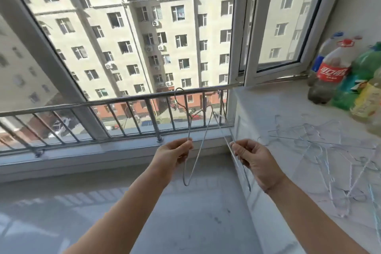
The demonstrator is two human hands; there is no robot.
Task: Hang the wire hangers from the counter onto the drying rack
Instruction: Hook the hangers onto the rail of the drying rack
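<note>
At centre, just toward 6 o'clock, your left hand (175,155): fingers curled, with the thumb and fingertips pinching the side wire of the first hanger.
First hanger (200,140): held upright in the air in front of the railing, hook at the top toward 12 o'clock and narrow bend hanging below your hand. Its thin wire is hard to follow against the street behind.
At 4 o'clock from centre, your right hand (254,161): fingers clenched round the second hanger.
Second hanger (224,128): one end runs up toward 11 o'clock and meets or crosses the first hanger near its neck. You cannot tell whether the two are hooked together. The other end slips behind your palm and comes out below the wrist along the counter edge. Its hook cannot be made out.
Pile of hangers (321,146): lies on the counter at 3 to 4 o'clock in a loose tangle. The pale wire on a pale surface makes a count impossible, and the pile runs off the right edge.
Counter (274,101): light stone-look top, cut off at the right and bottom.
Railing (123,103): metal bars running from 9 o'clock to about 1 o'clock. A thin wire seems to hang from it near the window post, too faint to identify.
Bottles (331,72): clustered at 2 to 3 o'clock on the counter, one with a red label. The green and yellow ones are blurred and cropped.
</note>
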